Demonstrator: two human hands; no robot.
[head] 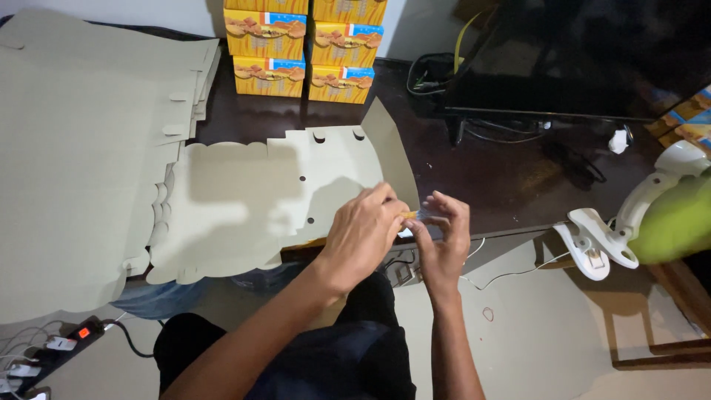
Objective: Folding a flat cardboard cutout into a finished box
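Two hands at 5 o'clock of flat grey die-cut cardboard blank [259,200]: left hand [363,237] and right hand [443,241] pinch small yellowish blurred item [412,215], kind unclear. Risk: item slips over dark table [511,185] edge; grip small.

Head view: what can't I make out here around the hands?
- Small item between left hand and right hand: blurred, covered by fingers; each grip unclear.
- Cardboard sheet: right end behind left hand.
- Yellow boxes: upper row cut by top edge.
- Green object: blurred, cut by right edge.
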